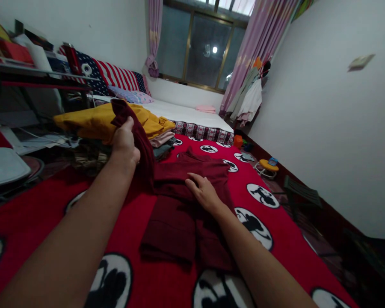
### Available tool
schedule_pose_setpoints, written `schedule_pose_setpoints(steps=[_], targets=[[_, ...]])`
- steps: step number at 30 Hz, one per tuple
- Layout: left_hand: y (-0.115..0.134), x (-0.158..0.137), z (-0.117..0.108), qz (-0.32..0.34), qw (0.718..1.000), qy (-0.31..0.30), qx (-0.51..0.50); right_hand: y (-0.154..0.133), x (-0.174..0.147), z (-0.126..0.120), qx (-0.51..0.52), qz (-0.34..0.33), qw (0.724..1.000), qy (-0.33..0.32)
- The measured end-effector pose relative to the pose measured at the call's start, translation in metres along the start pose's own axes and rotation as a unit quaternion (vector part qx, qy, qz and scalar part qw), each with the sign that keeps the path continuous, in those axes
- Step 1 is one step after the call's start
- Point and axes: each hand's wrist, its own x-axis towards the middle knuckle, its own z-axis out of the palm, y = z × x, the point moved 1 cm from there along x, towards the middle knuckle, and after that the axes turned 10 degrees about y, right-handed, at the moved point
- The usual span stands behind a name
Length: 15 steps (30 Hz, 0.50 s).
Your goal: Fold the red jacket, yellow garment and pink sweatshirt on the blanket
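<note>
A maroon garment [176, 222] lies spread on a red blanket [167, 291] patterned with white circles and dark figures. My left hand [125, 139] is closed around one long part of it, probably a sleeve, and holds that part raised off the blanket. My right hand [203, 190] rests on the middle of the garment, palm down with the fingers stretched out. Beyond my left hand is a pile of folded clothes with a yellow garment [90, 119] on top. Pink cloth [162, 139] shows lower in the pile.
Behind the red blanket stands a bed with a white sheet [179, 109] under the window. Along the right wall are a yellow stool [268, 166] and a dark folding stool [303, 192]. A cluttered table [67, 81] and a white seat [6, 169] stand at the left.
</note>
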Motion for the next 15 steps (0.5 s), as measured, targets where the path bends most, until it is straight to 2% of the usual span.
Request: schedule_pose_setpoints(steps=[2, 5, 7, 9, 10, 13, 15], targets=[[0.003, -0.025, 0.028, 0.026, 0.998, 0.025, -0.057, -0.005, 0.006, -0.004, 0.155, 0.043, 0.985, 0.064], [0.003, -0.065, 0.072, 0.033, 0.996, -0.077, -0.028, -0.018, 0.01, -0.009, 0.378, 0.112, 0.913, 0.105], [0.0, -0.082, 0.089, 0.04, 0.986, -0.156, 0.032, -0.023, 0.012, -0.013, 0.467, 0.145, 0.861, 0.138], [-0.004, -0.087, 0.093, 0.08, 0.973, -0.192, 0.101, -0.02, 0.015, -0.02, 0.506, 0.184, 0.817, 0.205], [-0.006, -0.085, 0.09, 0.112, 0.966, -0.189, 0.139, -0.015, 0.018, -0.024, 0.511, 0.211, 0.797, 0.245], [-0.011, -0.073, 0.075, 0.189, 0.933, -0.138, 0.274, 0.005, 0.026, -0.041, 0.497, 0.284, 0.742, 0.35], [-0.015, -0.066, 0.066, 0.202, 0.905, -0.122, 0.355, 0.017, 0.031, -0.054, 0.491, 0.299, 0.719, 0.391]])
